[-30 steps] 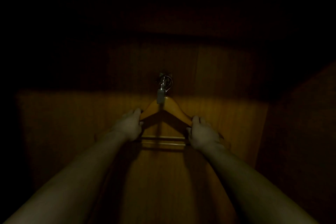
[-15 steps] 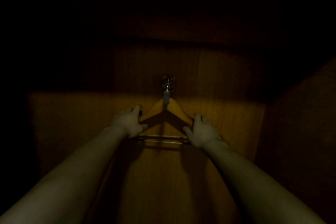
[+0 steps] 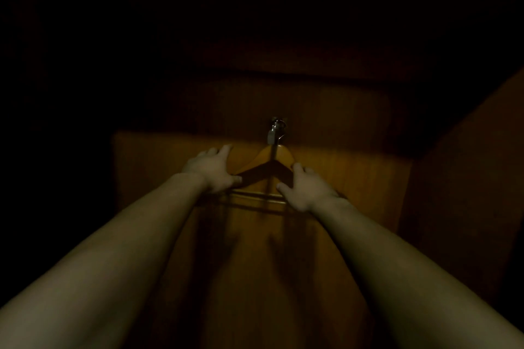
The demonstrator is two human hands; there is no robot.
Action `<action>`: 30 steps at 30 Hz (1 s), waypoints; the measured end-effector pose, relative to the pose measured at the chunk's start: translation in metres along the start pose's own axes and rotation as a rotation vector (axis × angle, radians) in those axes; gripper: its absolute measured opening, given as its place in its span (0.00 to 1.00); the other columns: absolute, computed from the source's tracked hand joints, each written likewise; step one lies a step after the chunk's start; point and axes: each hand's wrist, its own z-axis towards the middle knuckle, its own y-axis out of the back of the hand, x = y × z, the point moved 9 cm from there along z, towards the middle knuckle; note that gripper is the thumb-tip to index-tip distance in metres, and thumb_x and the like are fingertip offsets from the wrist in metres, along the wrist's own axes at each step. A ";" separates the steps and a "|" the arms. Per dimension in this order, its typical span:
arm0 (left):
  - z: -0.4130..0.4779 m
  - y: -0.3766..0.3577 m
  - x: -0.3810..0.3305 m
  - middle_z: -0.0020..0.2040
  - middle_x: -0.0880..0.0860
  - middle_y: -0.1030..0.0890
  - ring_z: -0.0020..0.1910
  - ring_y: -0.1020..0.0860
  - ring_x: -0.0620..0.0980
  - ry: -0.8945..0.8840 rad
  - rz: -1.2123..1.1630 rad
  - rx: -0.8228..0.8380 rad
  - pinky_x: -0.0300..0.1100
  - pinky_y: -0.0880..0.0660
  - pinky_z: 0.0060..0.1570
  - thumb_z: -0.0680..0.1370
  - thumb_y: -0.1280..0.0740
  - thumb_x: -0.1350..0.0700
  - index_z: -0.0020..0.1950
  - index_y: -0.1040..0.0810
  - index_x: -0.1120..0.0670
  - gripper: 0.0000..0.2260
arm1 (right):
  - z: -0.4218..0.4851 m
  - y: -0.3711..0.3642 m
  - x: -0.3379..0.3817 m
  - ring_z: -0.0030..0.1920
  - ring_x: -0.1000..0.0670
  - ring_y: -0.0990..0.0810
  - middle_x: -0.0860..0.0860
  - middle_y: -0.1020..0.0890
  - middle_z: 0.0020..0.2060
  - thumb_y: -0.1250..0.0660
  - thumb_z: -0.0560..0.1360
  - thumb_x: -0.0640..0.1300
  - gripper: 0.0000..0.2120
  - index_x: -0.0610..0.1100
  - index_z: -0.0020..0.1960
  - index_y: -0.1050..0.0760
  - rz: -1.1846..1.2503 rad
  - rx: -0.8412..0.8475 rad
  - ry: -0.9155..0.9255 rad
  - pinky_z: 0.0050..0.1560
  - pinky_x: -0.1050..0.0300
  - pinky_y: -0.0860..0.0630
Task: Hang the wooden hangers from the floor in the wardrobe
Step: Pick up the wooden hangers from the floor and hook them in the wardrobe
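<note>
Left hand (image 3: pixel 211 170) is wrapped round the left shoulder of the hanger (image 3: pixel 274 156), fingers over the top and thumb tucked under. Right hand (image 3: pixel 307 191) does the same on the other shoulder, so both have a proper hold and neither is loose. Hanger sits up at arm's length inside the wardrobe (image 3: pixel 354 176), about upright and facing the person, with its bar (image 3: pixel 255 196) running between the two wrists and its metal top (image 3: pixel 272 134) poking up into the dark bit. It's really dim in there, so no telling whether that top has caught on anything, and no rail shows at all. Looks like the actual hanging-on step, done mostly by feel. Best bet imo: keep the hanger level with both hands so the top doesn't swing sideways, and ease it up and forward slowly until it meets the rail or fitting. Then let it drop a touch and feel for the weight being taken. Letting go should be one hand first with the other as backup, since a half-caught hanger would just fall to the floor. Worth not twisting the shoulders either, that would turn the top off line. No other hangers show in view, so how many are left can't be judged.
</note>
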 end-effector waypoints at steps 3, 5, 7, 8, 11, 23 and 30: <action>-0.040 0.012 0.009 0.78 0.54 0.40 0.75 0.39 0.58 0.067 0.037 -0.017 0.54 0.35 0.70 0.74 0.33 0.37 0.80 0.51 0.44 0.41 | -0.025 0.000 0.022 0.73 0.38 0.33 0.42 0.35 0.75 0.42 0.80 0.62 0.33 0.46 0.78 0.43 0.013 0.026 0.071 0.71 0.41 0.32; -0.071 0.018 0.014 0.79 0.55 0.41 0.76 0.41 0.58 0.111 0.066 -0.020 0.55 0.36 0.71 0.74 0.33 0.37 0.80 0.51 0.44 0.41 | -0.046 -0.001 0.037 0.73 0.38 0.34 0.42 0.36 0.75 0.42 0.80 0.62 0.33 0.47 0.78 0.43 0.012 0.042 0.121 0.72 0.39 0.33; -0.107 0.024 0.022 0.79 0.54 0.42 0.77 0.42 0.57 0.175 0.060 -0.028 0.55 0.37 0.72 0.74 0.32 0.37 0.80 0.52 0.44 0.42 | -0.069 -0.003 0.053 0.73 0.37 0.34 0.42 0.36 0.75 0.42 0.80 0.62 0.32 0.47 0.77 0.43 0.008 0.058 0.173 0.71 0.38 0.33; -0.126 0.026 0.027 0.79 0.54 0.42 0.77 0.42 0.57 0.213 0.057 -0.029 0.55 0.37 0.72 0.74 0.32 0.37 0.80 0.52 0.44 0.42 | -0.081 -0.004 0.062 0.72 0.37 0.33 0.42 0.36 0.75 0.42 0.80 0.62 0.32 0.47 0.77 0.42 0.008 0.074 0.203 0.70 0.38 0.32; -0.182 0.029 0.038 0.80 0.54 0.44 0.78 0.43 0.57 0.304 0.069 -0.009 0.56 0.38 0.73 0.74 0.32 0.38 0.80 0.53 0.44 0.42 | -0.118 -0.013 0.090 0.72 0.38 0.34 0.42 0.36 0.75 0.42 0.80 0.63 0.32 0.48 0.77 0.43 0.001 0.134 0.283 0.69 0.38 0.31; -0.390 0.102 0.111 0.79 0.54 0.41 0.77 0.40 0.56 0.556 0.121 -0.092 0.57 0.37 0.72 0.75 0.32 0.40 0.80 0.49 0.46 0.40 | -0.273 -0.022 0.237 0.72 0.38 0.32 0.42 0.38 0.76 0.42 0.79 0.64 0.34 0.48 0.79 0.44 0.115 0.252 0.594 0.67 0.39 0.28; -0.522 0.160 0.185 0.78 0.54 0.40 0.76 0.39 0.56 0.664 0.170 -0.085 0.56 0.36 0.71 0.74 0.33 0.37 0.80 0.49 0.45 0.40 | -0.387 -0.031 0.352 0.71 0.39 0.31 0.42 0.36 0.75 0.41 0.79 0.64 0.34 0.48 0.78 0.43 0.200 0.270 0.723 0.67 0.39 0.28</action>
